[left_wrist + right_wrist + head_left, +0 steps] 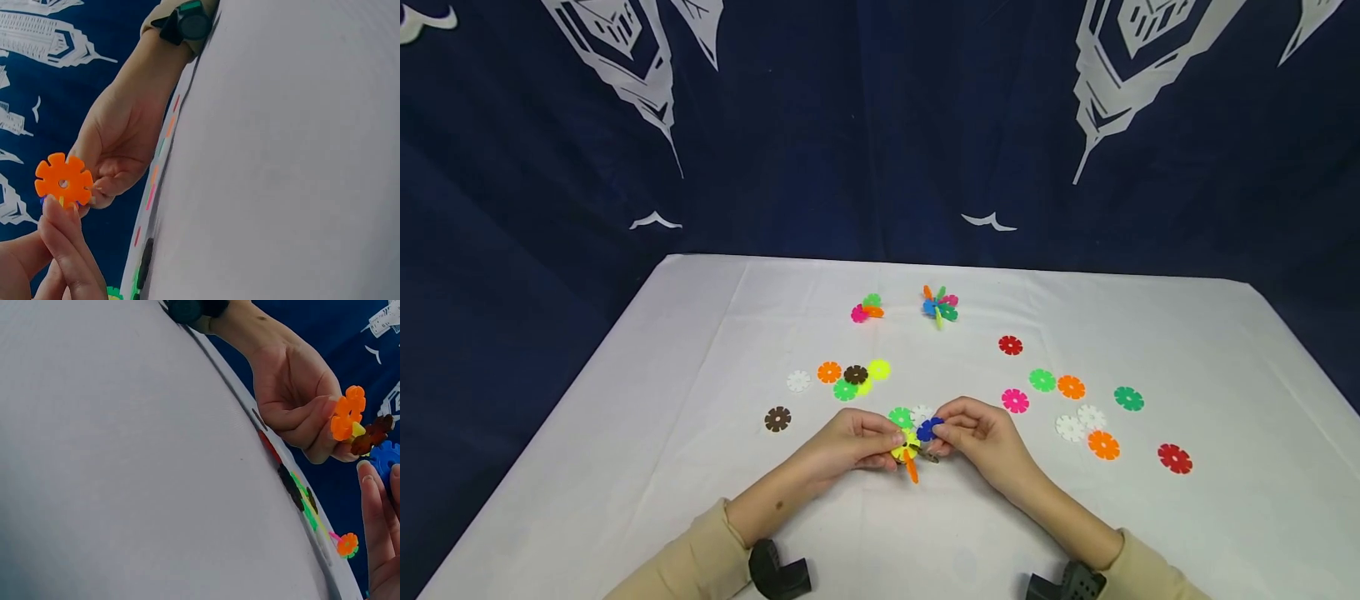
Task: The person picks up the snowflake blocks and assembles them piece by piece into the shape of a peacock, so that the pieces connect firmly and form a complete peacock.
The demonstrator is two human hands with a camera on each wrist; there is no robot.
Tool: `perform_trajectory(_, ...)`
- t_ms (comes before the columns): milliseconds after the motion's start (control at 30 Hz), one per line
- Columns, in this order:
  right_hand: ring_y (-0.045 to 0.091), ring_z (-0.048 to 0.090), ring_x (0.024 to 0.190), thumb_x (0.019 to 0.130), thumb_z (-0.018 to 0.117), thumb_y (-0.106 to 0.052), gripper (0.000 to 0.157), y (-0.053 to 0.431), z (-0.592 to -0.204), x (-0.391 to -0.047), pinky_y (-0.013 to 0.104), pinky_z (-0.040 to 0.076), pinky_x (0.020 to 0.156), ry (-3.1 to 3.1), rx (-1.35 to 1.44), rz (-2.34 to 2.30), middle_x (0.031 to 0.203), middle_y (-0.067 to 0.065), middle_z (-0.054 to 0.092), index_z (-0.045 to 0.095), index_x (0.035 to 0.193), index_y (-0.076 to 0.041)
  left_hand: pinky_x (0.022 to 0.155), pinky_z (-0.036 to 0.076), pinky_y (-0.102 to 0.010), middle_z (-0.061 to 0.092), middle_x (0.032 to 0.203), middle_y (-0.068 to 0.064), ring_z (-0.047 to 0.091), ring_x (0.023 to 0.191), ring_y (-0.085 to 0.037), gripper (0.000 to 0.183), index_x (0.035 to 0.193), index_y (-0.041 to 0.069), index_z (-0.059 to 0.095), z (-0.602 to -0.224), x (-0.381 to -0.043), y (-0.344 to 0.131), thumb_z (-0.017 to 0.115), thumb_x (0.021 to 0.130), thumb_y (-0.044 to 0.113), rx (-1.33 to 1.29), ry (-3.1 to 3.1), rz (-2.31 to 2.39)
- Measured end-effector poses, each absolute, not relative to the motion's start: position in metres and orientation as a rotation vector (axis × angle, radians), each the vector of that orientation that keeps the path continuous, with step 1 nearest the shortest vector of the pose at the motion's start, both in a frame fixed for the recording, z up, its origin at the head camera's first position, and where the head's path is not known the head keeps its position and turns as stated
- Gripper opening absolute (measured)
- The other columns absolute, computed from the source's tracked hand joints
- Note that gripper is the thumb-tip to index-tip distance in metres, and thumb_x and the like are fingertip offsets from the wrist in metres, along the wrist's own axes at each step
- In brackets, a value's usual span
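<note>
While both hands are up close together over the white cloth-covered counter (587, 467), the left hand (853, 442) pinches a yellow plastic notched disc (901, 454) between thumb and fingers. An orange plastic notched disc (912, 468) adjoins it, edge-on from the head, its long axis slanting toward the person and slightly right. A dark brown notched disc (373, 434) projects on the right-hand side.

Right hand (977, 429): narrow grip, thumb and fingers on a blue plastic notched disc (930, 429). Key relation, as judged: blue lies just right of yellow and slightly farther from the person, the right hand being nearer the brown edge. Blue-to-brown contact: cannot tell.

Just beyond, a green notched disc (900, 417) and a white notched disc (921, 414); joined or loose, cannot tell.
</note>
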State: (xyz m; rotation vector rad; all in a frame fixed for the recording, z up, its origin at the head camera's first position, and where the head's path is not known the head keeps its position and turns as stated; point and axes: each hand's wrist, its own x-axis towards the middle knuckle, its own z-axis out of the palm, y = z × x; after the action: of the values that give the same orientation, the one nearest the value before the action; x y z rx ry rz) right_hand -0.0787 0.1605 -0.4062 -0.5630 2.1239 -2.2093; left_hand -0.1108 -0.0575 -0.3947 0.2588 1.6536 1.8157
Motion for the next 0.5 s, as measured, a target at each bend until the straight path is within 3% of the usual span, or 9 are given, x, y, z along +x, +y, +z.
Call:
perform_trajectory(267, 0.018, 0.067, 0.071, 0.083, 0.060, 0.015, 0.008, 0.1589, -0.4073, -0.0776, 0.036, 0.056, 0.064, 2.112, -0.773, -2.237, 0.080, 0.022, 0.064, 0.059, 0.091, 0.013, 0.066, 0.056, -0.026, 0.066, 0.071, -0.005, 0.062, 0.057, -0.010, 0.017, 0.097, -0.012, 0.065, -0.3909, -0.1104, -0.0591, 0.064, 0.087, 0.002, 0.269, 1.662, 1.826)
perform_trajectory(500, 0.018, 0.066, 0.070, 0.081, 0.061, 0.016, 0.009, 0.1548, -0.4095, -0.0734, 0.036, 0.056, 0.062, 2.159, -0.855, -2.216, 0.079, 0.021, 0.065, 0.062, 0.088, 0.010, 0.063, 0.054, -0.021, 0.065, 0.072, -0.004, 0.062, 0.057, -0.011, 0.007, 0.086, -0.006, 0.068, -0.3922, -0.1080, -0.0575, 0.064, 0.086, 0.000, 0.201, 1.616, 1.814)
